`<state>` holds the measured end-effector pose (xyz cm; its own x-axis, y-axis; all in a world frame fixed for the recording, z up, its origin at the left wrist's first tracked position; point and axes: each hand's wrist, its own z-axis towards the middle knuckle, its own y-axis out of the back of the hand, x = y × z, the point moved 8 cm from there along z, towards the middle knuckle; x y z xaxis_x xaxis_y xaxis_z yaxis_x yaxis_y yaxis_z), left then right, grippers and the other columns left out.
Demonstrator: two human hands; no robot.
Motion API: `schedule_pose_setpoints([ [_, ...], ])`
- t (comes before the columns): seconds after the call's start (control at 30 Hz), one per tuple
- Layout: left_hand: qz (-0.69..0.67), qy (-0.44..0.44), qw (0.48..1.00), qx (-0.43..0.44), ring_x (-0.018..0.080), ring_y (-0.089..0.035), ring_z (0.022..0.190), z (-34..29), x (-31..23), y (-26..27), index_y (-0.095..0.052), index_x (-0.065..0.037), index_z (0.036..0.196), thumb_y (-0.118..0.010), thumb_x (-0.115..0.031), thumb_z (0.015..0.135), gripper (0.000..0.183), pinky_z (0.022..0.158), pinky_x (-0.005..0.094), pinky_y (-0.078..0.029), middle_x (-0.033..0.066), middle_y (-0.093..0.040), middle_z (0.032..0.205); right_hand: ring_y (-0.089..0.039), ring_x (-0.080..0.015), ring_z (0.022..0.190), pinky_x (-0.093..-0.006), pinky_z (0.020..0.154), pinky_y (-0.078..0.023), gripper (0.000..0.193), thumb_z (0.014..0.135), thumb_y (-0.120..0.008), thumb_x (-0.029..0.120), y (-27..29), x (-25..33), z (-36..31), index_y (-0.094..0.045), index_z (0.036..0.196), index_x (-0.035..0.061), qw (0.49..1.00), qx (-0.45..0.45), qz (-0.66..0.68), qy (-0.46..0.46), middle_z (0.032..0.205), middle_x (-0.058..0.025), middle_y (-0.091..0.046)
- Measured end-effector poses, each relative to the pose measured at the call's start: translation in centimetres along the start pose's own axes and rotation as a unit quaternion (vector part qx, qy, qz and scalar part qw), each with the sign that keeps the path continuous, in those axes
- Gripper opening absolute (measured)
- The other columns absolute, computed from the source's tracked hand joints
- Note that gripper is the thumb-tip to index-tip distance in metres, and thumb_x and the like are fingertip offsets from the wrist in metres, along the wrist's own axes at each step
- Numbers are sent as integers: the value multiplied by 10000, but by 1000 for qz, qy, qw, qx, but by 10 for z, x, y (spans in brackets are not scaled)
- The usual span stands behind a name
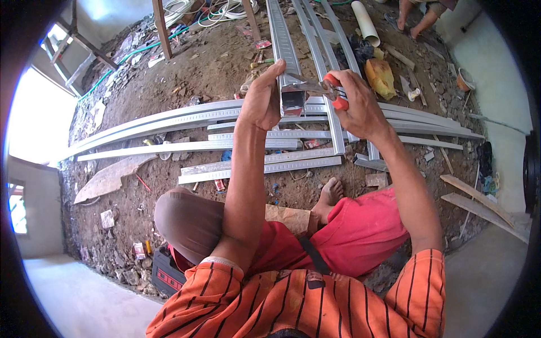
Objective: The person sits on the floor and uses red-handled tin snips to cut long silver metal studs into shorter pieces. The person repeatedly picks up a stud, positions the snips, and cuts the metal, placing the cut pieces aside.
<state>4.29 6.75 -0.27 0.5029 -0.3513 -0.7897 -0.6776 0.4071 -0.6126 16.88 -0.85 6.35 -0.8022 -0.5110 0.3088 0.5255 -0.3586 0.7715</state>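
Observation:
My left hand (262,100) is closed on the side of a galvanized metal channel (283,42), its thumb lying along the upper edge. The channel stretches away from me, and its near end is raised. In my right hand (362,106) is a pair of tin snips (326,87) with red-orange grips, held with the fingers wrapped round the handles. The snips' blades reach left across the channel just behind its open near end. Whether the blades bite into the metal cannot be made out.
Several metal profiles (169,119) lie crosswise on the dirt floor, others lengthwise to the right. A white pipe (365,23), a yellow bag (380,79) and a bare-legged person (417,25) are at far right. Planks (479,198) lie at right, a dark toolbox (164,271) by my left knee.

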Motion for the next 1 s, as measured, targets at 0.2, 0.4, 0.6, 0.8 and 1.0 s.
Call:
schedule_pose_setpoints([
  [0.2, 12, -17, 1000, -10, 195, -629, 618, 1, 1, 0, -516, -23, 1067, -454, -403, 912, 415, 384, 290, -461, 150, -618, 813, -530, -341, 948, -413, 834, -413, 449, 689, -585, -9, 4, -1, 0, -446, 1113, 35, 999, 5, -26, 24, 983, -147, -534],
  [0.4, 4, -28, 1000, -4, 192, -629, 618, 2, 0, 0, -519, -20, 1051, -450, -399, 915, 408, 387, 289, -469, 150, -615, 806, -509, -337, 966, -405, 855, -402, 439, 726, -526, 24, 0, -4, 1, -418, 1152, 22, 999, 40, -25, 25, 1007, -156, -502],
  [0.6, -2, -11, 1000, 4, 202, -632, 646, 3, 0, 0, -522, -23, 1042, -459, -393, 912, 397, 404, 298, -475, 143, -616, 818, -504, -352, 995, -413, 874, -392, 487, 688, -537, -37, -9, -1, -2, -413, 1157, 19, 999, 28, 37, 5, 1040, -169, -507],
  [0.8, -14, -19, 1000, -15, 199, -629, 646, 3, -1, 2, -531, -26, 1029, -474, -393, 905, 391, 401, 297, -466, 141, -617, 813, -508, -362, 997, -420, 873, -393, 500, 668, -537, -62, -16, -1, -3, -419, 1147, 14, 998, 18, 54, 2, 1042, -182, -516],
  [1.0, -14, -8, 1000, -5, 200, -623, 645, 3, 1, 0, -537, -29, 1021, -461, -403, 909, 398, 403, 297, -458, 143, -618, 803, -511, -351, 956, -406, 850, -391, 457, 663, -498, -39, -26, -8, -8, -422, 1110, 12, 991, 62, 104, -50, 1005, -174, -505],
])
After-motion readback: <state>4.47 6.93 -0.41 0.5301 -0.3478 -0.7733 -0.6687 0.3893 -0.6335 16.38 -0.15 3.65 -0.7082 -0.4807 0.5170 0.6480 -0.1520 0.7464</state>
